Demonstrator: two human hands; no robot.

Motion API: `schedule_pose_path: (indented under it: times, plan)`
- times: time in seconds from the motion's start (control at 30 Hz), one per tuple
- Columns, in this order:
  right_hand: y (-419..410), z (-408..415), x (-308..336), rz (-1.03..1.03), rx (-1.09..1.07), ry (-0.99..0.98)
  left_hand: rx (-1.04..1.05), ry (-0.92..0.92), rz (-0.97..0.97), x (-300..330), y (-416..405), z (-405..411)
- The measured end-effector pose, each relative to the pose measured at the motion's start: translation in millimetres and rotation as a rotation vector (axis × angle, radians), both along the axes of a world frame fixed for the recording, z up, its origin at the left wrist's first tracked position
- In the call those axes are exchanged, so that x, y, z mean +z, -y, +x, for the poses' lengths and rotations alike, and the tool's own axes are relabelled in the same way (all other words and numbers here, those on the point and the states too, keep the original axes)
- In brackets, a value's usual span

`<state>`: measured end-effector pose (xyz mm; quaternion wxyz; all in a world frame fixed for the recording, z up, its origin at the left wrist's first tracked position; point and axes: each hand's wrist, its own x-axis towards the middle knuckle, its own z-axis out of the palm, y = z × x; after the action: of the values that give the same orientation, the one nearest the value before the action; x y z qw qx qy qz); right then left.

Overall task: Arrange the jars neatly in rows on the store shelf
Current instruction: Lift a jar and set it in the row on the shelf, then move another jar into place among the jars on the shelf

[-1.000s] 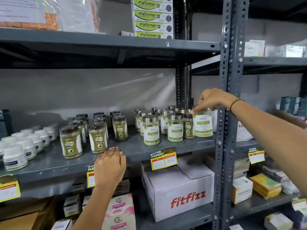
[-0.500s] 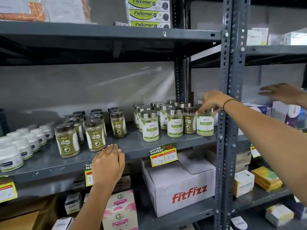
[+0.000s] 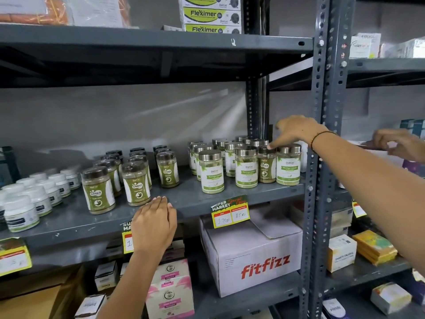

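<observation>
1. Under my right hand (image 3: 296, 132), loosely spread and gripping nothing, one fingertip (image 3: 270, 146) touches the brown-lidded jar (image 3: 266, 165) among the Moringa jars (image 3: 246, 168).
2. Left hand (image 3: 154, 223) rests flat on the shelf edge (image 3: 195, 204), empty.
3. Jars look rigid and smooth; I'd pinch below the lid.

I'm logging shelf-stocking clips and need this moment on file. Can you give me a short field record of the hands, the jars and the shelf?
left hand: flat on the front edge of the shelf, holding nothing
right hand: open, a fingertip on the lid of the Gaska jar
Gaska jar: upright in the front row between two Moringa jars
dark-lidded jars: rows at mid shelf
white tubs: rows at far left
price tag: on the shelf edge
</observation>
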<state>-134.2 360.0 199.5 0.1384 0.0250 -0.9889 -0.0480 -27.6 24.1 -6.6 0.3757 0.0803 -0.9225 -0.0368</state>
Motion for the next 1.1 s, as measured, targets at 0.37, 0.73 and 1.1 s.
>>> schedule_pose_path:
  times: [0.37,0.73,1.1]
  plan:
    - [22,-33,-13,-0.167,0.165,0.251,-0.003,-0.043,0.005,-5,3,-5]
    - [15,-52,-16,-0.37,0.204,0.323,-0.015,-0.078,-0.008,-6,5,-8]
    - [29,-16,37,-0.348,0.269,-0.019,-0.031,-0.061,-0.013,-4,6,-4]
